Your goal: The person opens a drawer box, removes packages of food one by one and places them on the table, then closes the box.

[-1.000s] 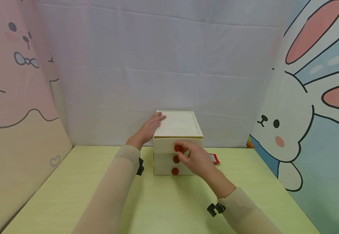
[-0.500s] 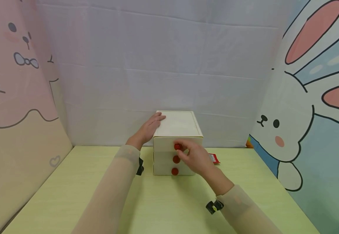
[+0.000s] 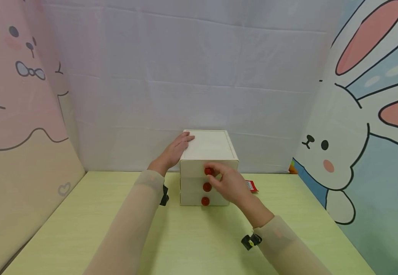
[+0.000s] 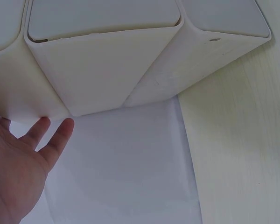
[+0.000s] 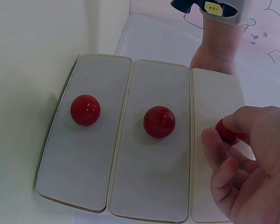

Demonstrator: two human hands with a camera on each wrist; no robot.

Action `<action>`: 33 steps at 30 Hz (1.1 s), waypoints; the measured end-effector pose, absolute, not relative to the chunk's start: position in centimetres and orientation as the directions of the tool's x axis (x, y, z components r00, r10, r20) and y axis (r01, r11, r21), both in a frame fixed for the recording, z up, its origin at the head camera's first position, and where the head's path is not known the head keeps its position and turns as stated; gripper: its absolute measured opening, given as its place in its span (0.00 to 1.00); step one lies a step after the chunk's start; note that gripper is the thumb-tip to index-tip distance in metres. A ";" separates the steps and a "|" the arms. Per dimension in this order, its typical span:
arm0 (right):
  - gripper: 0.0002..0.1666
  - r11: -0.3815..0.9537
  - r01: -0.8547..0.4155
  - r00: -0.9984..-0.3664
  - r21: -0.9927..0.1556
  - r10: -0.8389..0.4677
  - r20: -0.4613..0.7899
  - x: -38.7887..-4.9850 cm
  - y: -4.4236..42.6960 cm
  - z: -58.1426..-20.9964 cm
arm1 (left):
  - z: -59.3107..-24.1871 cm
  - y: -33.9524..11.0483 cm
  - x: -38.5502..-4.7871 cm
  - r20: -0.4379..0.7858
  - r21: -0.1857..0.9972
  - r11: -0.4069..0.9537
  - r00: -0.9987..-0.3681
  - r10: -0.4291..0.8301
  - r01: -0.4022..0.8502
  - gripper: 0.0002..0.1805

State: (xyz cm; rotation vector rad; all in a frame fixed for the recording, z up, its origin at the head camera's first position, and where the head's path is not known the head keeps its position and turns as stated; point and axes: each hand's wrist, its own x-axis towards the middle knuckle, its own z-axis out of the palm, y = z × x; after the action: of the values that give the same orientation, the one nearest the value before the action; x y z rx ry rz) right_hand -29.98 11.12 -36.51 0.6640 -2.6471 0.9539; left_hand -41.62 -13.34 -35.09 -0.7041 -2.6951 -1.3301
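A white box of three stacked drawers (image 3: 209, 147) stands at the back of the table, each drawer with a round red knob. My right hand (image 3: 231, 185) pinches the top knob (image 5: 227, 132) between thumb and fingers; the top drawer front (image 3: 192, 169) sits flush with the casing. Below it are the middle knob (image 3: 207, 187) and the bottom knob (image 3: 205, 201), which nothing touches. Fingers straight, my left hand (image 3: 172, 153) rests against the upper left side of the box, its fingertips over the top edge. In the left wrist view, its fingers (image 4: 56, 144) lie along the white casing.
A small red packet (image 3: 251, 186) lies on the table right of the box, partly hidden by my right hand. The pale green table (image 3: 116, 229) meets a white cloth backdrop (image 3: 192, 76) behind. Cartoon-printed sheets flank both sides.
The top drawer has slid in slightly, closing the thin gap under the casing's top edge. My right hand moved forward a little with the knob; my left hand stayed in place.
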 end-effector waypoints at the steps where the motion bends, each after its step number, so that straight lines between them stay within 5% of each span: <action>1: 0.22 0.682 -0.494 -0.866 -0.540 -0.331 0.374 -30.0 11.1 -36.5 | -35.1 -13.3 -41.6 0.244 0.740 0.524 -0.895 0.374 0.421 0.33; 16: 0.26 0.645 -0.469 -0.883 -0.603 -0.337 0.326 -30.0 11.6 -37.0 | -35.3 -13.2 -41.4 0.249 0.755 0.501 -0.891 0.379 0.423 0.32; 33: 0.23 0.624 -0.610 -0.790 -0.489 -0.530 0.309 -28.7 13.0 -38.4 | -35.2 -13.4 -41.4 0.249 0.750 0.512 -0.897 0.366 0.418 0.32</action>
State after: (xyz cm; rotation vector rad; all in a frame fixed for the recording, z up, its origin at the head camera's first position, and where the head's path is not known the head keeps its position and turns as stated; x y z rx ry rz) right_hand -28.71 12.99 -38.45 0.9554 -2.7078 0.8909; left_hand -41.43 -13.36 -35.22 -0.6957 -2.6804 -1.3550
